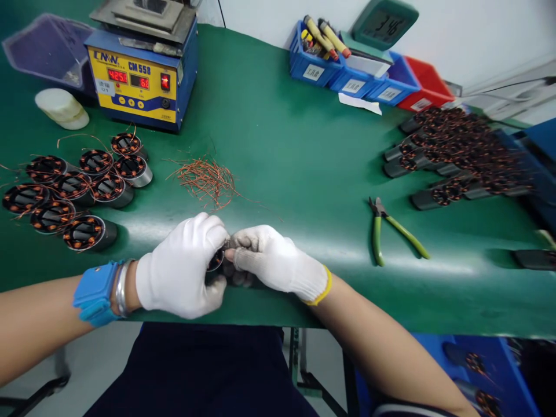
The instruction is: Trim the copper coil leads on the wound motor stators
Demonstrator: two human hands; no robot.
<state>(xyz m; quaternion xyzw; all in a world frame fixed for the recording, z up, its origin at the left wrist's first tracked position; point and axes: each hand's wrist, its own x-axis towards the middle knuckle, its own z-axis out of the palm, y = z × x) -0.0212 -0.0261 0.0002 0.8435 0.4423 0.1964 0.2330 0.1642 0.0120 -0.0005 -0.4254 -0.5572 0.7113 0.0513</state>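
White-gloved, grips a dark, round part with a bright rim in the left hand, near the front edge of a glossy green tabletop. Touches its right side with bent fingertips of the yellow-cuffed right hand; pinching something there? Cannot tell. Faces a loose heap of thin copper wire just beyond.

This is an electrical workshop: a green worktop carries clustered copper-wound cores, wire scraps, cutters, a CM 558 unit with red readouts, and labelled bins.
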